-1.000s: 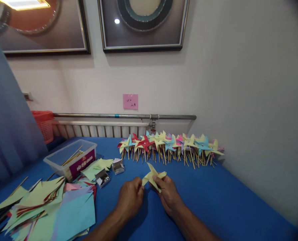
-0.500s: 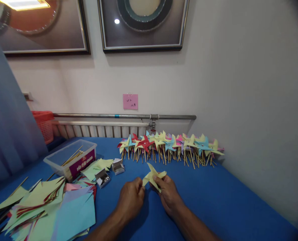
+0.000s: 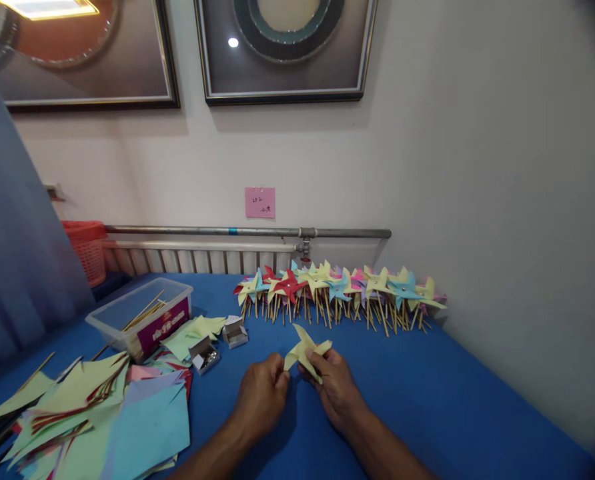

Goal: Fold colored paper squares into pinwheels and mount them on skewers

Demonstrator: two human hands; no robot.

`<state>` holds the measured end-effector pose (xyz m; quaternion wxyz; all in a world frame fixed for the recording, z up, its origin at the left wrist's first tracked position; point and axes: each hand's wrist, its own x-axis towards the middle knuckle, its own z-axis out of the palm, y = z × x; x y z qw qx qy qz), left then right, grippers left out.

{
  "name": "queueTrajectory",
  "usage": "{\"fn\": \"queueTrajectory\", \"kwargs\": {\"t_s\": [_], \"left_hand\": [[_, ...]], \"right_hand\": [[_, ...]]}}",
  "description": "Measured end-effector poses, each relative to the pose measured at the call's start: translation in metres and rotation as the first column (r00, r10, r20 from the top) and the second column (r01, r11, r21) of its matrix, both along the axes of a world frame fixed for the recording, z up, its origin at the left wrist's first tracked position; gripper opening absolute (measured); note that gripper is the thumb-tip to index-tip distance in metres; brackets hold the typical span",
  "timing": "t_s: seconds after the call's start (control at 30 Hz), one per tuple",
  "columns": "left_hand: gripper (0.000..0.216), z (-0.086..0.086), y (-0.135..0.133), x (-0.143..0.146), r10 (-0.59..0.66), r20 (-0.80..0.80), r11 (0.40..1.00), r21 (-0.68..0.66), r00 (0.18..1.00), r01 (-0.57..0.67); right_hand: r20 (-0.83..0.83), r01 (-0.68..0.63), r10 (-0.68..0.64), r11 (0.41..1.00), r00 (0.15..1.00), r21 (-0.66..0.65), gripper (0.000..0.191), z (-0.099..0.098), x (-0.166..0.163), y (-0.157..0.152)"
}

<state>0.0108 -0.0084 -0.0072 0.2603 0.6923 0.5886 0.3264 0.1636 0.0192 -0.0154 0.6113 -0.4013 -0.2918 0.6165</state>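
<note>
A pale yellow folded paper pinwheel (image 3: 305,350) is held just above the blue table (image 3: 427,393). My right hand (image 3: 333,385) is closed on it, thumb and fingers pinching its middle. My left hand (image 3: 260,395) is closed too, its fingertips pinched at the pinwheel's left edge; whether something small sits in that pinch is hidden. Behind my hands, a long row of finished coloured pinwheels on wooden sticks (image 3: 340,290) lies against the wall.
A heap of coloured paper squares (image 3: 102,413) fills the near left. A clear plastic tub with wooden sticks (image 3: 142,313) stands behind it. Two small open boxes (image 3: 205,353) lie beside more yellow paper (image 3: 195,330). An orange basket (image 3: 85,247) and a radiator pipe (image 3: 247,232) are at the back.
</note>
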Motion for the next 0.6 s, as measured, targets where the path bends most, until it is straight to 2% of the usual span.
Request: {"fn": "queueTrajectory", "kwargs": {"t_s": [0.6], "left_hand": [[0.021,-0.0015,0.0010,-0.0011,-0.034,0.047,0.999,0.013,0.998,0.034]], "right_hand": [[-0.007,-0.024,0.024,0.997,1.000,-0.068,0.049,0.0031,-0.0007,-0.0033]]}}
